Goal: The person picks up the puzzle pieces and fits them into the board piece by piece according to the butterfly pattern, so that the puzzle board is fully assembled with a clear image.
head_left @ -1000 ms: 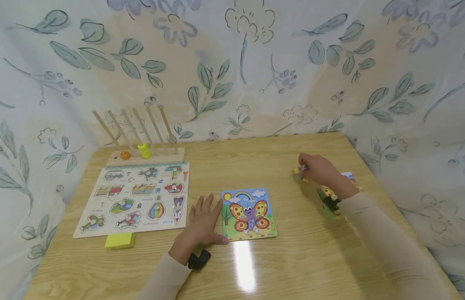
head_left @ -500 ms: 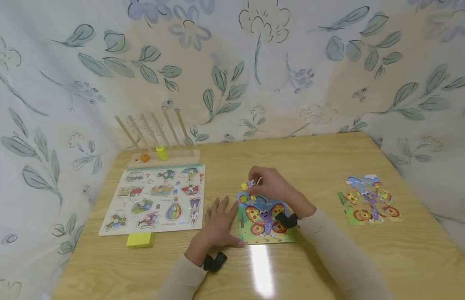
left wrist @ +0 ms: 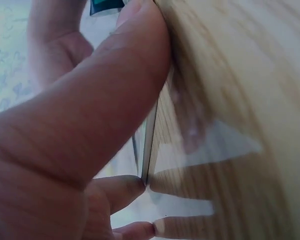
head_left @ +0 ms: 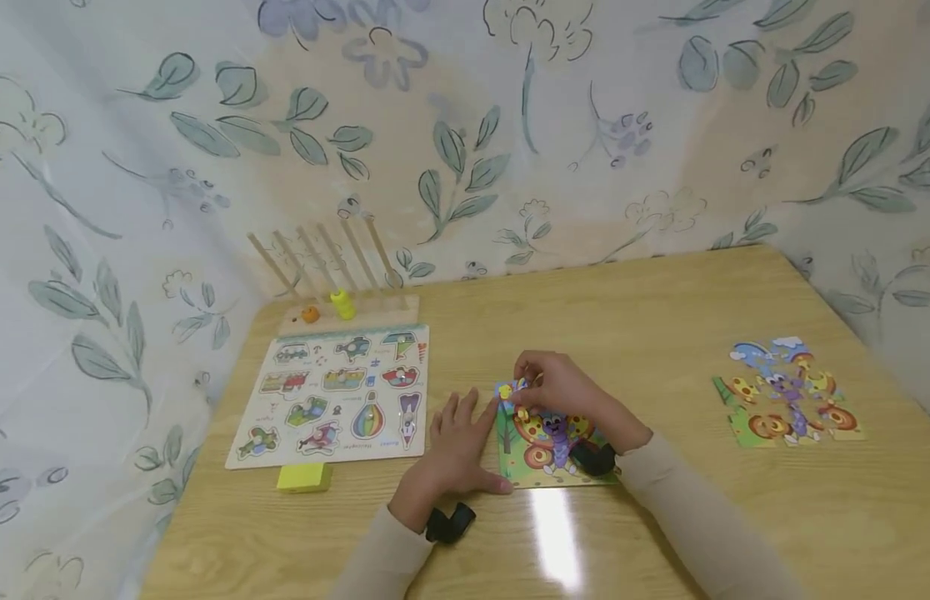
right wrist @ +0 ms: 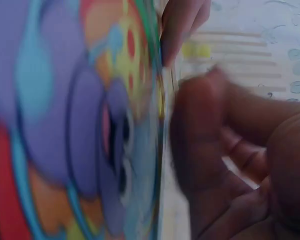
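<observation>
A square butterfly picture board (head_left: 561,446) lies in the middle of the table, partly covered by my right hand (head_left: 561,385). That hand pinches a small colourful puzzle piece (head_left: 506,391) over the board's far left corner; the fingers hide much of the piece. My left hand (head_left: 461,450) rests with spread fingers along the board's left edge, its thumb at the near left corner. In the left wrist view, the board's thin edge (left wrist: 149,145) shows beside the left fingers. The right wrist view shows the butterfly print (right wrist: 80,115) close up, next to the curled right fingers (right wrist: 200,130).
On the right lies a loosely joined group of butterfly puzzle pieces (head_left: 783,385). A white vehicle peg puzzle (head_left: 330,446) lies left, with a yellow block (head_left: 303,477) at its near edge. Behind it stands a wooden peg rack (head_left: 386,317) with orange and yellow beads.
My right hand has carried the puzzle piece leftward from near the right-hand group to the board's far left corner. My left hand has stayed by the board. The head view has turned.
</observation>
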Tool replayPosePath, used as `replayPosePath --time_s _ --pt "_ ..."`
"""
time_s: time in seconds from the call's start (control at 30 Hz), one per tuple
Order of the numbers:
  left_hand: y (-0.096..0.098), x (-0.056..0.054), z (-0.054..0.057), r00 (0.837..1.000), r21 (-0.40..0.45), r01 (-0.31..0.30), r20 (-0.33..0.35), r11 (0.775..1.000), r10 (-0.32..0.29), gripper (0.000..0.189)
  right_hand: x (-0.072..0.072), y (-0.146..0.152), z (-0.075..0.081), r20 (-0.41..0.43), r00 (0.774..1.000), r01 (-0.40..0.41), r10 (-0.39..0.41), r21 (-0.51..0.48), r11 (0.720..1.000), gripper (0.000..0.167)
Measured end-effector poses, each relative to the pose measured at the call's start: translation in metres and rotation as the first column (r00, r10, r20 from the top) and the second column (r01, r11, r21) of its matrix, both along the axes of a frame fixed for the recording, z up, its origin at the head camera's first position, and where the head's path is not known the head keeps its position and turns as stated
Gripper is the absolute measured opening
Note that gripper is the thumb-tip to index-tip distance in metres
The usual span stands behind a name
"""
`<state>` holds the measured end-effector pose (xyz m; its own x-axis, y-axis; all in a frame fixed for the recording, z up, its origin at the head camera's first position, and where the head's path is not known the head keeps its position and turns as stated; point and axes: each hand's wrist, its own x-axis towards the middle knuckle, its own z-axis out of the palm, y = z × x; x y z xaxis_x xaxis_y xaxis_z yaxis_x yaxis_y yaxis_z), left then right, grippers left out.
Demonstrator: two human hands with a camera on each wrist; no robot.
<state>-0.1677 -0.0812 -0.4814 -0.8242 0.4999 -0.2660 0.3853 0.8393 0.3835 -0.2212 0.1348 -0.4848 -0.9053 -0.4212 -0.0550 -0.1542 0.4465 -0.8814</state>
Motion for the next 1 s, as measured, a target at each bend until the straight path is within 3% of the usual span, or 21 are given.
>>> replayPosePath --time_s 0.17,0.47,0.8,1.0 --pt "0.002 0.000 0.005 1.000 0.013 -0.016 0.014 1.000 0.016 0.114 -0.003 -0.002 0.003 -0.006 1.000 -0.025 0.026 0.103 0.994 0.021" --pt "0.002 0.000 0.007 1.000 0.000 0.001 0.023 1.000 -0.001 0.112 0.000 -0.006 -0.004 -0.051 0.996 0.078 -0.068 0.242 0.967 0.024" --pt "0.001 -0.004 0.005 1.000 -0.024 0.012 0.000 1.000 -0.012 0.113 -0.003 -0.010 -0.007 -0.054 0.991 0.135 -0.126 0.242 0.961 0.031" --pt "0.001 -0.005 0.006 1.000 -0.030 0.008 0.020 1.000 -0.008 0.114 -0.005 -0.011 -0.005 -0.063 0.988 0.152 -0.139 0.305 0.940 0.033"
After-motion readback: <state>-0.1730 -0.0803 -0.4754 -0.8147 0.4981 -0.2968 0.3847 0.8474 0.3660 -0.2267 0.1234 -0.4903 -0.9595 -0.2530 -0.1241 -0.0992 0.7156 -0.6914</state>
